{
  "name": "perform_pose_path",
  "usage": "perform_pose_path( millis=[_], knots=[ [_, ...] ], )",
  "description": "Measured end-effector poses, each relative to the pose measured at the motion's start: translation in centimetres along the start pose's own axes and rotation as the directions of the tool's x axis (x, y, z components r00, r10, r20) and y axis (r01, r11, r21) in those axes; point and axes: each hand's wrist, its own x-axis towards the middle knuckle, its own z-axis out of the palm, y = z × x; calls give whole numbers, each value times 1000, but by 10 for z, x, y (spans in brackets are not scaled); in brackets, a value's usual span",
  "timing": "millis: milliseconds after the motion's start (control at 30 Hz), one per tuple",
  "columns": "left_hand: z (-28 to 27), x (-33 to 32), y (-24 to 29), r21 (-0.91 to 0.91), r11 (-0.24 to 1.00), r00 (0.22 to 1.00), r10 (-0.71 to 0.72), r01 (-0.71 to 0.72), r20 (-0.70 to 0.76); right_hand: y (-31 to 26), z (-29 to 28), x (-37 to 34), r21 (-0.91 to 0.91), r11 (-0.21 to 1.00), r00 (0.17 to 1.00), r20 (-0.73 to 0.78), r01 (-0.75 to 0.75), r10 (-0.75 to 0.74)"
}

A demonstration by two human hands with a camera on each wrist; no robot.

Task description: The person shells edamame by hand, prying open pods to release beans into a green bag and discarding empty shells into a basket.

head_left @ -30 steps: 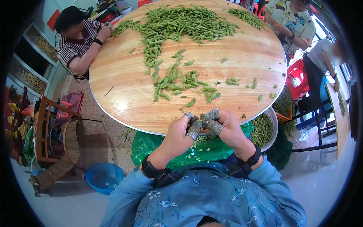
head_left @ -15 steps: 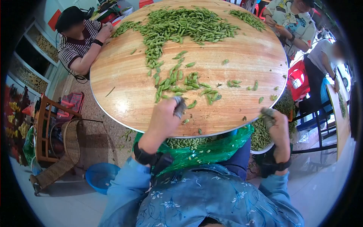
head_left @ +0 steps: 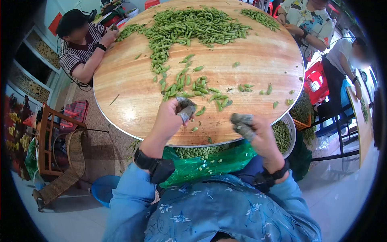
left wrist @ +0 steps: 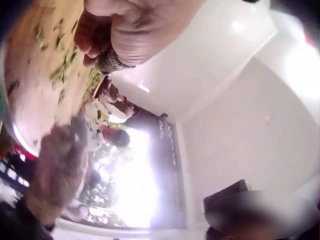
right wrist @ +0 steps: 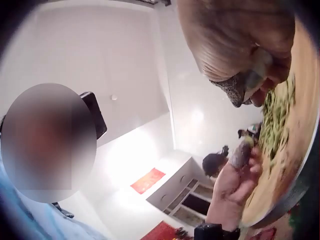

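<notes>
My left hand is over the near edge of the round wooden table. Its grey-covered thumb and forefinger pinch a green soybean pod, whose end shows in the right wrist view as a small green tip. To the right, my right hand hovers by the table rim, grey-covered thumb and finger close together and the other fingers curled. A pale patch shows among those fingers in the right wrist view; I cannot tell what it is. Loose pods lie just beyond my left hand.
A large pod heap covers the far side of the table. Below the near rim, a green plastic bag holds shelled beans. A white basket of green pods stands at right. Other people sit around; a blue basin is on the floor.
My hands were together over the rim, then parted. The right swung out over the white basket and is now back toward the middle; the left moved up-left over the table to the loose pods.
</notes>
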Motion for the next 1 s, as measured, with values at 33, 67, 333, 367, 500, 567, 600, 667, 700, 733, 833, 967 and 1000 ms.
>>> perform_pose_path(
  millis=[33, 67, 333, 367, 500, 567, 600, 667, 700, 733, 833, 967, 1000],
  knots=[
    [3, -8, 3, -231, 970, 996, -67, 77, 54, -2, 12, 5, 91, 996, 998, 55, -10, 5],
    [5, -15, 6, -444, 881, 986, -119, 161, 121, -3, 21, 9, 91, 996, 998, 56, -12, 7],
    [12, -40, 13, -648, 680, 937, -204, 344, 283, -5, 40, 14, 292, 940, 963, 250, -176, 103],
    [13, -40, 14, -655, 677, 940, -198, 335, 276, -7, 39, 13, 290, 941, 963, 250, -177, 105],
    [15, -40, 18, -652, 690, 948, -194, 315, 253, -12, 39, 14, 275, 943, 964, 237, -185, 120],
    [14, -42, 16, -639, 694, 942, -210, 331, 260, -12, 41, 13, 263, 951, 969, 224, -163, 104],
    [13, -42, 16, -623, 701, 937, -223, 346, 270, -12, 42, 13, 244, 957, 970, 217, -158, 105],
    [15, -42, 18, -623, 701, 937, -230, 347, 264, -11, 41, 15, 213, 969, 979, 187, -122, 82],
    [15, -44, 18, -621, 695, 932, -258, 361, 253, -9, 41, 16, 237, 957, 969, 219, -165, 113],
    [15, -44, 14, -633, 679, 928, -252, 371, 273, -7, 42, 16, 260, 942, 956, 253, -212, 146],
    [16, -43, 12, -617, 696, 930, -268, 368, 253, -5, 43, 17, 247, 946, 957, 251, -210, 147],
    [25, -43, 13, -18, 978, 976, 209, -209, 55, -2, 42, 20, 285, 930, 962, 209, -231, 175],
    [24, -46, 17, 262, 933, 969, 235, -247, 75, 3, 42, 21, 309, 931, 972, 191, -193, 138]
  ],
)
